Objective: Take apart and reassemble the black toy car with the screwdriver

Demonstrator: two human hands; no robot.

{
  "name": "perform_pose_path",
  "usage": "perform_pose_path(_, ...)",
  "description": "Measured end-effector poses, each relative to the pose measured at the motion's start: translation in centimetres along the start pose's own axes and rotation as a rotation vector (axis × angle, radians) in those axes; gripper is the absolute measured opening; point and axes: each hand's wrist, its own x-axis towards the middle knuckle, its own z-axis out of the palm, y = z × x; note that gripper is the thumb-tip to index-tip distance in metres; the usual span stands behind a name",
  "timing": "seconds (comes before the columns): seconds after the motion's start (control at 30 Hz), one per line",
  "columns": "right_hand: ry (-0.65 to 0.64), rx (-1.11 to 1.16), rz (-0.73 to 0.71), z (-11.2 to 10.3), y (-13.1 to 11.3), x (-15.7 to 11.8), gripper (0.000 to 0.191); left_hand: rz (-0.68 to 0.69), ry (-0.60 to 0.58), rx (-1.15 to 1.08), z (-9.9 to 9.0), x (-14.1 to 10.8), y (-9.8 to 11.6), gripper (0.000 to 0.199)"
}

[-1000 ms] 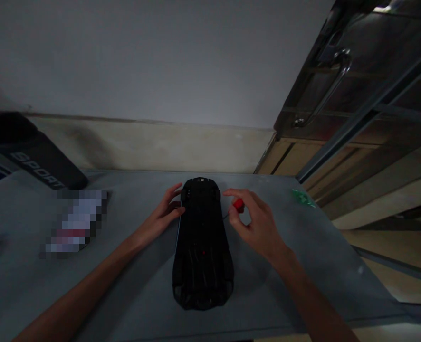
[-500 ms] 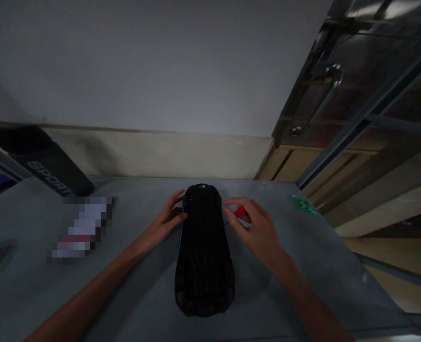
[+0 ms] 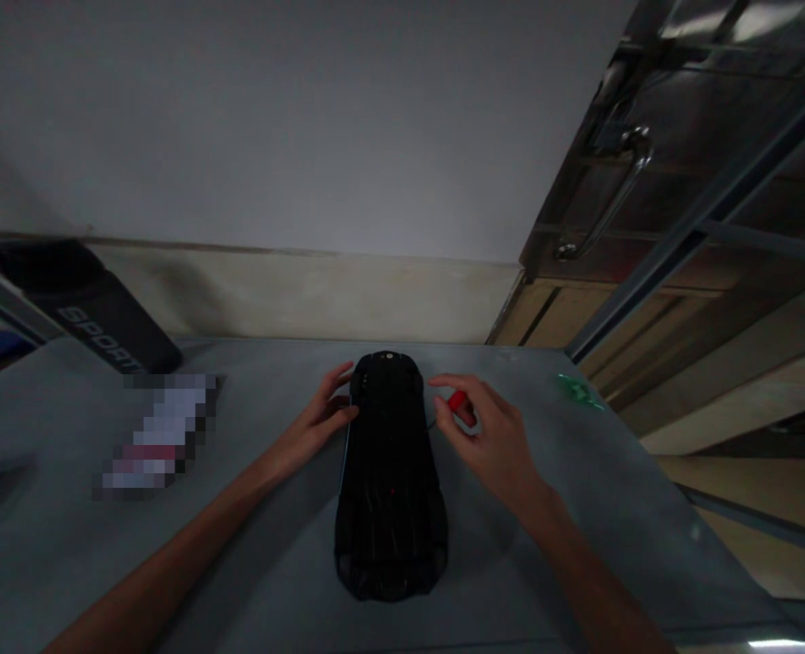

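A black toy car (image 3: 390, 472) lies upside down on the grey table, its wheels and dark underside facing up. Along its left edge, near the far end, my left hand (image 3: 321, 413) steadies it with the thumb on the rim and the fingers against the side. My right hand (image 3: 488, 431) is just right of the car, thumb and fingers curled around a red-handled screwdriver (image 3: 457, 401). Its thin dark shaft points down and left toward the car's side; where the tip ends is too dark to tell.
A dark bottle (image 3: 95, 304) lettered SPORT stands at the back left, beside a pixelated flat item (image 3: 161, 431). A small green plastic packet (image 3: 580, 391) lies on the right of the grey table (image 3: 259, 563). Behind is a wall; a metal frame bar (image 3: 654, 263) rises at the right.
My right hand has shifted very slightly and the red handle is tilted a little differently. The toy car and my left hand hold the same position.
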Motion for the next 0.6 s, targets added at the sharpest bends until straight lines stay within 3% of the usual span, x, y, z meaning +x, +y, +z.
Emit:
perform_pose_path(0.13, -0.029, -0.004, -0.062, -0.03, 0.06, 0.06, 0.028, 0.019, -0.007, 0.009, -0.05, -0.05, 0.00, 0.078)
perform_pose_path(0.27, -0.023, -0.021, -0.018, 0.04, 0.14, 0.00, 0.019, 0.025, -0.003, 0.013, -0.10, -0.10, -0.05, 0.076)
perform_pose_path(0.4, -0.042, -0.007, -0.040, -0.10, 0.08, 0.10, 0.028, 0.022, 0.000, 0.013, -0.16, -0.10, -0.15, 0.076)
perform_pose_path(0.6, -0.059, -0.021, -0.006, -0.20, 0.10, 0.14, 0.023, 0.026, -0.003, 0.021, -0.11, 0.03, -0.25, 0.077)
